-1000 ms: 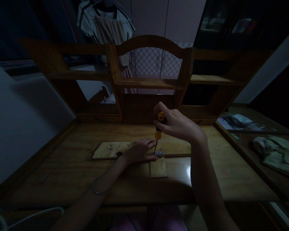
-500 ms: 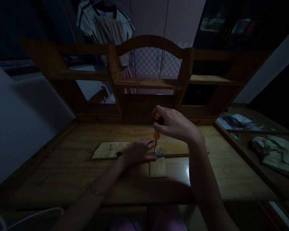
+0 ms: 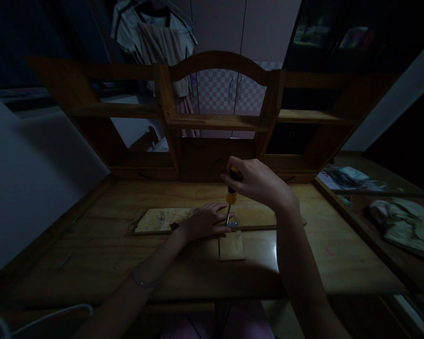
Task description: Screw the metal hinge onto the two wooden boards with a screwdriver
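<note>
My right hand (image 3: pixel 254 179) is wrapped round the yellow and black handle of a screwdriver (image 3: pixel 231 197). Its shaft points down, slightly tilted, with the tip at a small metal hinge (image 3: pixel 234 225). The hinge lies where a long wooden board (image 3: pixel 257 217) meets a small square wooden piece (image 3: pixel 232 248) on the near side. My left hand (image 3: pixel 207 220) rests on the long board with fingers stretched out, its fingertips beside the hinge and the screwdriver shaft. Whether a screw sits under the tip is too small to tell.
All this lies on a wooden desk (image 3: pixel 127 273). A wooden shelf unit (image 3: pixel 219 122) rises along its back. A thin stick-like item (image 3: pixel 64 260) lies at the left, and a white cable (image 3: pixel 67 309) runs at the lower left. Pale cloth (image 3: pixel 406 223) lies at the right.
My right hand has turned a little on the screwdriver handle, its fingers shifting. The left hand and the boards stay in nearly the same place.
</note>
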Demonstrator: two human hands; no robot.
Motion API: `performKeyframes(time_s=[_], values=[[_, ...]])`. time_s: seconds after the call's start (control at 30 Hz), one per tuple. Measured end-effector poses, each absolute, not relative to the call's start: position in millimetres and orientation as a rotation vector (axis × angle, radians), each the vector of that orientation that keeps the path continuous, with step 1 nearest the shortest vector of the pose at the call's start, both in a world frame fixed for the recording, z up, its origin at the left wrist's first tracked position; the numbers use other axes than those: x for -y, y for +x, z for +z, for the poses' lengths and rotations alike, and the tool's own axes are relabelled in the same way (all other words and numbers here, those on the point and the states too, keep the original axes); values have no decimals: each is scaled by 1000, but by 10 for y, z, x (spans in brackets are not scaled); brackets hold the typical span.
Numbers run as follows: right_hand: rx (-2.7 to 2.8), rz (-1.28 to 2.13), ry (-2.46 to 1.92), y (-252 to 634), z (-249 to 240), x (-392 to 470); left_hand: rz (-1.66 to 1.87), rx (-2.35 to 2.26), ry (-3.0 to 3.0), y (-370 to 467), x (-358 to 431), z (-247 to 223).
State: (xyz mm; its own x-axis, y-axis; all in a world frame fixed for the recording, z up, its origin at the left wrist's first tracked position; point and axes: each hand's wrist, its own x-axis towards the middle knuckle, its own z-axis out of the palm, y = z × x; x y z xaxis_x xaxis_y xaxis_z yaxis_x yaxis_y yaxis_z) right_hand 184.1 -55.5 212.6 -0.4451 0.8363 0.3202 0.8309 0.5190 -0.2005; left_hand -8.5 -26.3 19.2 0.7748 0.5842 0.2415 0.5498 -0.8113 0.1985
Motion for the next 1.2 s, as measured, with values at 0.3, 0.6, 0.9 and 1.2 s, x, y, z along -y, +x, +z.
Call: performKeyframes(time_s=[0.3,0.6,0.9,1.2], values=[[2367,107,-1301,1827,2081,532,453,-895,2829,-93,301,238],[2364,158,-1283,1837,2088,535,469,-872,2818,-100,279,220],[2355,150,-1317,1823,2096,552,460,-876,2836,-100,269,224],[2359,211,-1163,1886,2066,496,477,-880,2860,-95,248,170]])
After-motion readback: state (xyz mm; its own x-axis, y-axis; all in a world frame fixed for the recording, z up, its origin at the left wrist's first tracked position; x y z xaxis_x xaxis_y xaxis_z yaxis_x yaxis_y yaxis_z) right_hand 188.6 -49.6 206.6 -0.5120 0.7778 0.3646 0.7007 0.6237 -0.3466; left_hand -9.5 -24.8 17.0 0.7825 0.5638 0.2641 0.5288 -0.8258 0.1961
